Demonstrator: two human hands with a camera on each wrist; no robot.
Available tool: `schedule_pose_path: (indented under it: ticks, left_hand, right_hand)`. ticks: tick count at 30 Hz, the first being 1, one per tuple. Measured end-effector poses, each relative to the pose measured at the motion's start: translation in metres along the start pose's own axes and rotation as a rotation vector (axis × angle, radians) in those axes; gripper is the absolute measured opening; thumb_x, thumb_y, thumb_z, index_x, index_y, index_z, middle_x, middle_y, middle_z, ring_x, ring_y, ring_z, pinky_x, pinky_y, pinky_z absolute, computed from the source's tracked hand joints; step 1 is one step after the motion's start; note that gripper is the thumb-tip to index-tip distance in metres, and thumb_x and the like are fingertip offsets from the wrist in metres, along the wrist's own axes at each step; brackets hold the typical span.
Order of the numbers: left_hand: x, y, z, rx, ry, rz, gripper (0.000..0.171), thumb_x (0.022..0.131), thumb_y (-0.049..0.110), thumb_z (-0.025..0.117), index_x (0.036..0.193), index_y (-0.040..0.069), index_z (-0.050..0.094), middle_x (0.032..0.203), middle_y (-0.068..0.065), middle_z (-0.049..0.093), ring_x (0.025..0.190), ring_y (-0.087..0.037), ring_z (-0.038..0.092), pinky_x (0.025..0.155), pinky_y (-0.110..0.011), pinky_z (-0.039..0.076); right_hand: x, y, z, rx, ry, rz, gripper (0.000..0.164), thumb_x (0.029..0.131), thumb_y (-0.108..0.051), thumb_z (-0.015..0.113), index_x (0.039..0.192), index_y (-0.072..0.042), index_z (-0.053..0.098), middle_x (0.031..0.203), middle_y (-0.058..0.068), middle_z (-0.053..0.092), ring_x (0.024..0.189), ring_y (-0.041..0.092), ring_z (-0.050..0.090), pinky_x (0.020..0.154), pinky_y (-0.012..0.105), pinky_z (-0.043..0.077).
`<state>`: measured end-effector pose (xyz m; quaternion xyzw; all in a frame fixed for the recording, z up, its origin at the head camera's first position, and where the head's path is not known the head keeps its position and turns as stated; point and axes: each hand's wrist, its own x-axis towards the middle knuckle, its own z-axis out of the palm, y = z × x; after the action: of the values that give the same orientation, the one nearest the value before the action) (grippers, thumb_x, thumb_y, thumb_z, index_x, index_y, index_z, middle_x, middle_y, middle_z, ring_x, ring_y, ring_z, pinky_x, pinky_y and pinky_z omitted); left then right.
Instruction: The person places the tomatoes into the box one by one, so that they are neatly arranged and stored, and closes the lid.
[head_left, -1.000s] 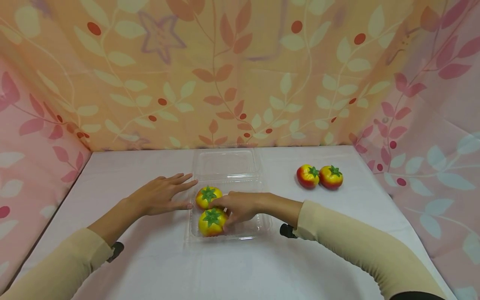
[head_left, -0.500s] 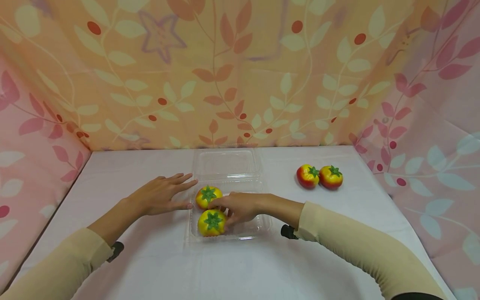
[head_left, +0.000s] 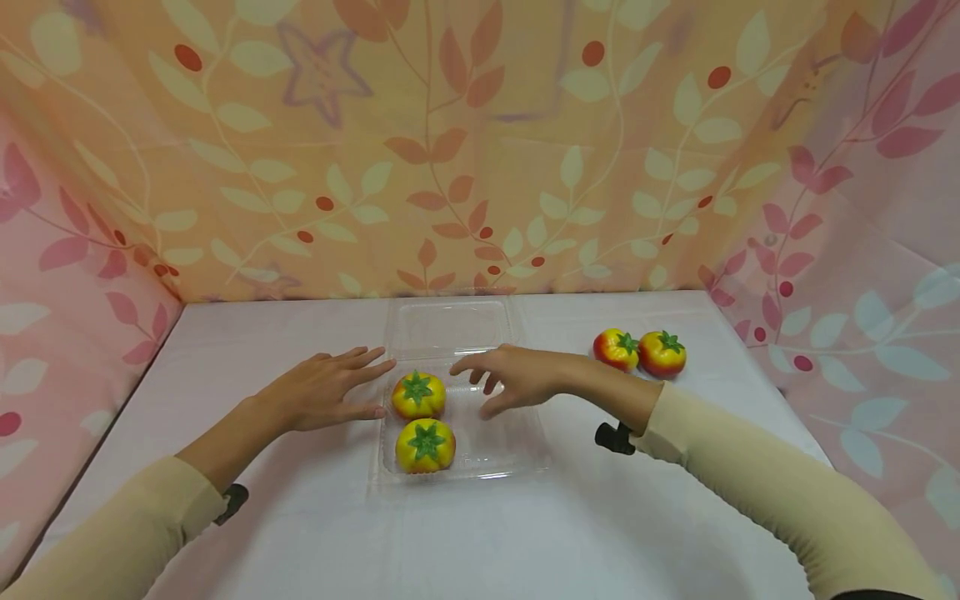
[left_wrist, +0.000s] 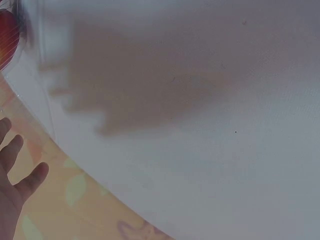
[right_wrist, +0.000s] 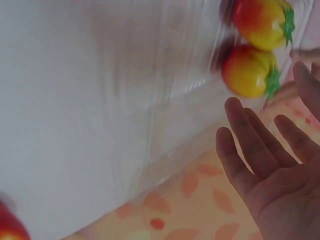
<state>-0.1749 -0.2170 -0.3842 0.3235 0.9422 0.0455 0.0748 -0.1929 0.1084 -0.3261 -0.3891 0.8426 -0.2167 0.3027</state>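
A clear plastic clamshell box [head_left: 506,454] lies on the table with its lid [head_left: 452,325] folded back. Two tomato-like fruits, yellow and red with green star-shaped tops, sit along the box's left side: a far fruit [head_left: 418,396] and a near fruit [head_left: 425,446]. My right hand [head_left: 521,379] hovers above the box's right half, fingers spread and slightly bent, apart from both fruits. Beside the box's left edge is my left hand [head_left: 318,392], fingers extended and holding nothing; whether its fingertips touch the rim I cannot tell. In the right wrist view, the palm [right_wrist: 282,195] holds nothing.
Two more such fruits, a left one [head_left: 615,348] and a right one [head_left: 662,356], sit side by side at the table's back right. White cloth [head_left: 315,517] covers the table. Patterned curtains [head_left: 457,167] close off the back and sides.
My right hand has let go of the near fruit and moved up, back and to the right. Both fruits stay in the box. The left hand has not moved.
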Motion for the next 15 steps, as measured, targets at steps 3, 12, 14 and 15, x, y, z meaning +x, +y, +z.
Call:
schedule_pose_path:
  ticks: [3, 12, 14, 15]
  left_hand:
    - [0.0, 0.0, 0.0, 0.001, 0.004, 0.002, 0.08, 0.092, 0.07, 0.049, 0.154, 0.019, 0.04, 0.158, -0.012, 0.036, 0.143, -0.038, 0.035, 0.103, -0.062, 0.04]
    - [-0.001, 0.0, 0.0, -0.004, -0.002, -0.005, 0.081, 0.092, 0.07, 0.048, 0.154, 0.02, 0.039, 0.158, -0.013, 0.036, 0.143, -0.038, 0.035, 0.103, -0.063, 0.039]
    - [-0.001, 0.0, 0.0, -0.006, -0.002, -0.007, 0.081, 0.092, 0.07, 0.048, 0.154, 0.02, 0.039, 0.158, -0.013, 0.036, 0.143, -0.039, 0.035, 0.103, -0.063, 0.039]
    - [-0.001, 0.0, 0.0, -0.008, -0.002, -0.008, 0.081, 0.092, 0.07, 0.048, 0.154, 0.02, 0.039, 0.158, -0.013, 0.036, 0.143, -0.039, 0.035, 0.104, -0.063, 0.038]
  right_hand:
    - [-0.015, 0.011, -0.014, 0.015, 0.065, 0.015, 0.063, 0.09, -0.017, 0.076, 0.146, -0.011, 0.047, 0.132, 0.015, 0.061, 0.112, 0.028, 0.066, 0.09, 0.034, 0.055]
    - [-0.066, 0.056, -0.043, 0.053, 0.275, 0.006, 0.07, 0.084, -0.015, 0.081, 0.144, -0.002, 0.047, 0.128, 0.017, 0.064, 0.112, 0.029, 0.066, 0.099, 0.045, 0.05]
    - [-0.076, 0.067, -0.046, 0.062, 0.308, 0.032, 0.072, 0.083, -0.016, 0.083, 0.144, -0.003, 0.047, 0.127, 0.017, 0.064, 0.112, 0.03, 0.066, 0.099, 0.046, 0.05]
    - [-0.08, 0.073, -0.047, 0.069, 0.323, 0.047, 0.072, 0.082, -0.017, 0.083, 0.143, -0.003, 0.047, 0.127, 0.017, 0.065, 0.112, 0.03, 0.066, 0.098, 0.048, 0.05]
